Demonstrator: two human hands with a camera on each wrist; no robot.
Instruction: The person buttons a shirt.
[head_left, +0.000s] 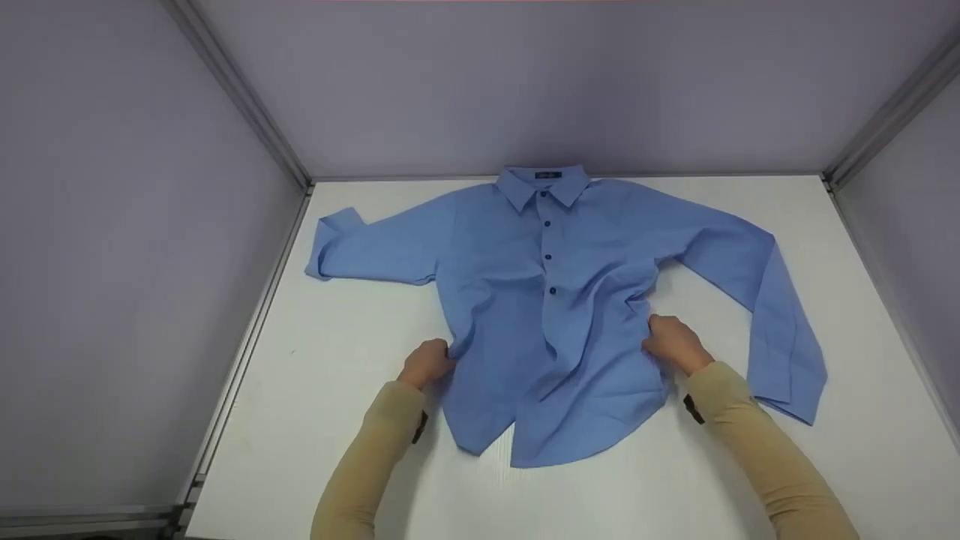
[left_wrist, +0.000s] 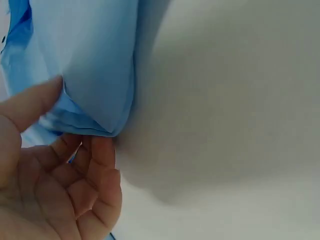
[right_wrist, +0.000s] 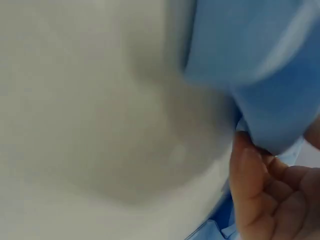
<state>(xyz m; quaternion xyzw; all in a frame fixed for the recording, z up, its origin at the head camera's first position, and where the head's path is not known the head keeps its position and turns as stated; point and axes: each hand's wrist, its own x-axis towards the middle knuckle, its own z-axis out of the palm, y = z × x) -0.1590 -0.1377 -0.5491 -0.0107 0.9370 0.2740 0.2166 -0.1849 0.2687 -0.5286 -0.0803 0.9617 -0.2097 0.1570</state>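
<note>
A blue button-up shirt (head_left: 495, 315) lies front up on the white table, its collar at the far edge and its hem toward me. My left hand (head_left: 427, 362) grips the shirt's left side edge above the hem; in the left wrist view the thumb lies over the cloth (left_wrist: 95, 65) and the curled fingers (left_wrist: 102, 155) are under it. On the opposite side edge, my right hand (head_left: 675, 343) pinches the fabric, and the right wrist view shows its fingers (right_wrist: 247, 175) beneath a fold (right_wrist: 280, 115). Creases run across the lower front between both hands.
The left sleeve (head_left: 382, 251) has its cuff end folded back. On the right, the other sleeve (head_left: 787, 322) bends down toward me. Grey panels (head_left: 562, 90) wall the table (head_left: 300, 420) at the back and both sides.
</note>
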